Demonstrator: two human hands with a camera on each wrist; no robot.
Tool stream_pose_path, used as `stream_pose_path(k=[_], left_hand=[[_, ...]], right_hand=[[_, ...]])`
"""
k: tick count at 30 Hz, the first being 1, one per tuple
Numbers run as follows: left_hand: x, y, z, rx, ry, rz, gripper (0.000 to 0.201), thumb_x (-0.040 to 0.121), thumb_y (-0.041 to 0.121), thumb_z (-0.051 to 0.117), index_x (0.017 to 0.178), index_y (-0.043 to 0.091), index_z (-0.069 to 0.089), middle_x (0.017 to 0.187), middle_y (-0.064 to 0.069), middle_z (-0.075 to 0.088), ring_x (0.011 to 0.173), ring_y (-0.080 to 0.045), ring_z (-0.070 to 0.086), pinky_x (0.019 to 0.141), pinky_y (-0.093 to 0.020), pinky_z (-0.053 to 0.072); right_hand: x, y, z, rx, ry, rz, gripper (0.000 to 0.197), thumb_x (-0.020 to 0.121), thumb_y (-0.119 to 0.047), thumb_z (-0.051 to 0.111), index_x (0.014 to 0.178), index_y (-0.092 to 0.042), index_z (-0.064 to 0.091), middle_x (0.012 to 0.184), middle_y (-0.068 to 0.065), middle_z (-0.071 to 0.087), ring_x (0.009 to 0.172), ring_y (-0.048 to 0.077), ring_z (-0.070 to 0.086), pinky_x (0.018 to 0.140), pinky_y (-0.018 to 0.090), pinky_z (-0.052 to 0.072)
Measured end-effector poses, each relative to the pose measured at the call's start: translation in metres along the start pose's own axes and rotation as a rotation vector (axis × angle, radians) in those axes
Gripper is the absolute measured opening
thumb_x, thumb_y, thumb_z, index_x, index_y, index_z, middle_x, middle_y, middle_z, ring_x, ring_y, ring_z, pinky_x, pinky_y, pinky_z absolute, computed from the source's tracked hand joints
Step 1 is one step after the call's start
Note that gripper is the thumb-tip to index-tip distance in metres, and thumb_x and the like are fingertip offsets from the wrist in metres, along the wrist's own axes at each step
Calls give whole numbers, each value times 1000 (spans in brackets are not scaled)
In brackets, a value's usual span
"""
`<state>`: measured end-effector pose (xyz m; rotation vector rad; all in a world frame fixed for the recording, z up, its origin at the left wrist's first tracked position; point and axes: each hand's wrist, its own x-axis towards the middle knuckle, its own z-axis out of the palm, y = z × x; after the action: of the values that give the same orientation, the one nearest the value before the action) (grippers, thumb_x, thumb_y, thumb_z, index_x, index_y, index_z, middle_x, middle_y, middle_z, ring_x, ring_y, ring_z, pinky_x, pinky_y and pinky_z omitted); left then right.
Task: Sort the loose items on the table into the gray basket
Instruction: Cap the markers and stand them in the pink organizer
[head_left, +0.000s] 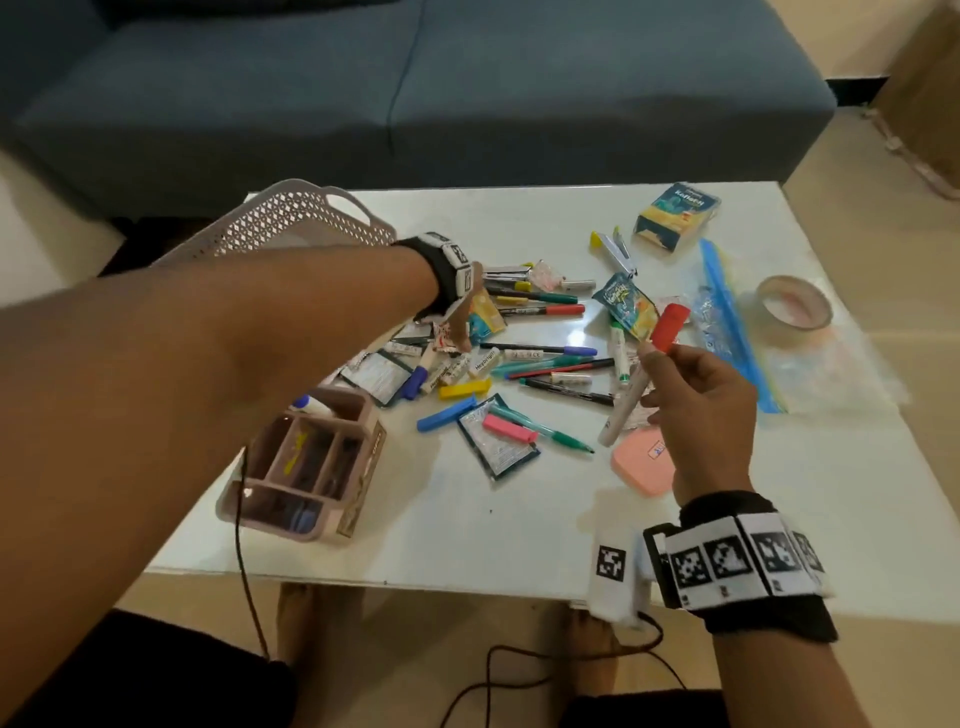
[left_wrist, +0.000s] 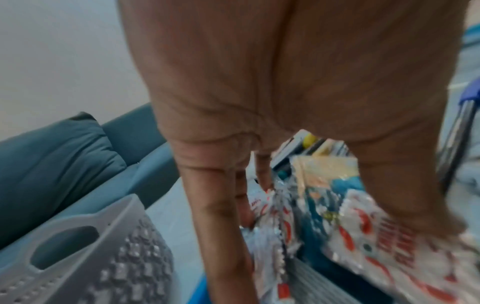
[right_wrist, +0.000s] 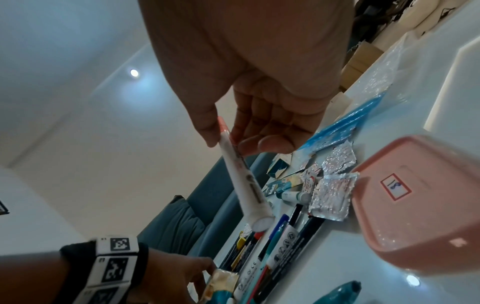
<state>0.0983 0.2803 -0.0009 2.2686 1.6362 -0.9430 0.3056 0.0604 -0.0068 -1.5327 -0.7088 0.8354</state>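
Over the white worktop (head_left: 519, 519) my right hand (head_left: 701, 395) pinches a red-capped white marker (head_left: 631, 397); left hand (head_left: 460, 322) pinches snack packets (left_wrist: 337, 216); blue sofa (head_left: 415, 78) behind.

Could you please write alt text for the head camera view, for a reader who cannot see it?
A right hand holds up a red-capped marker over a white table strewn with pens and packets, while the left hand reaches into the pile. A gray basket sits at the far left corner before a blue sofa.
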Motion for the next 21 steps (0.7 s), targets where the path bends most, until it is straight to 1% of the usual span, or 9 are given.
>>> stream_pose_path(k=[3, 5, 7, 9, 12, 14, 16, 19, 21], left_hand=[[9, -2, -6, -26, 51, 9, 82, 53, 59, 87, 112, 11, 58, 98, -9, 68, 80, -28, 70, 65, -35, 58], [7, -5, -17, -68, 87, 51, 64, 56, 45, 87, 106, 10, 66, 88, -6, 71, 72, -26, 71, 65, -41, 62], [-8, -6, -30, -246, 102, 70, 41, 72, 21, 84, 106, 6, 68, 89, -12, 73, 70, -27, 73, 63, -44, 63], [-27, -7, -49, -426, 119, 91, 33, 79, 8, 80, 109, 3, 67, 93, -16, 73, 72, -29, 74, 59, -41, 62], [-45, -14, -68, -546, 160, 110, 33, 80, 11, 80, 109, 6, 67, 93, -12, 74, 71, -27, 74, 57, -38, 62], [-52, -18, -72, -647, 100, 122, 31, 81, 14, 79, 108, 7, 66, 92, -14, 74, 72, -29, 75, 57, -39, 62], [-56, -20, -69, -690, 28, 129, 39, 79, 22, 81, 111, 7, 64, 95, -15, 74, 76, -30, 75, 61, -42, 62], [-52, -31, -60, -622, 12, 95, 50, 75, 36, 82, 116, 13, 65, 102, -9, 73, 86, -24, 74, 67, -42, 62], [-54, -45, -56, -524, 71, 83, 45, 78, 38, 80, 115, 15, 67, 101, -5, 72, 87, -19, 72, 69, -36, 62]], right_hand=[[4, 2, 3, -7, -5, 12, 21, 84, -32, 75, 95, -14, 72, 87, 8, 72, 64, 13, 61, 54, 20, 47], [3, 3, 6, -34, -23, 3, 20, 84, -33, 75, 93, -15, 72, 87, 7, 73, 64, 13, 61, 52, 17, 46], [2, 0, 8, -44, -27, -6, 20, 83, -34, 75, 93, -16, 72, 87, 7, 73, 67, 14, 62, 54, 18, 46], [1, -2, 8, -34, -25, 2, 21, 84, -33, 75, 94, -15, 72, 87, 7, 73, 68, 15, 62, 55, 20, 47], [-2, -4, 9, -25, -32, 3, 22, 85, -31, 74, 97, -13, 72, 89, 9, 73, 68, 14, 62, 57, 21, 47], [-4, -5, 9, -32, -33, 3, 23, 85, -31, 74, 99, -13, 72, 91, 9, 73, 69, 15, 62, 58, 22, 47], [-5, -5, 10, -40, -36, 6, 24, 85, -31, 74, 99, -13, 71, 91, 8, 73, 71, 16, 63, 59, 22, 47], [-4, -2, 12, -62, -40, 4, 24, 85, -30, 74, 100, -12, 71, 90, 9, 73, 71, 16, 63, 59, 21, 47], [-3, -1, 13, -77, -44, 0, 25, 84, -31, 74, 100, -12, 72, 90, 8, 73, 72, 16, 63, 58, 20, 47]])
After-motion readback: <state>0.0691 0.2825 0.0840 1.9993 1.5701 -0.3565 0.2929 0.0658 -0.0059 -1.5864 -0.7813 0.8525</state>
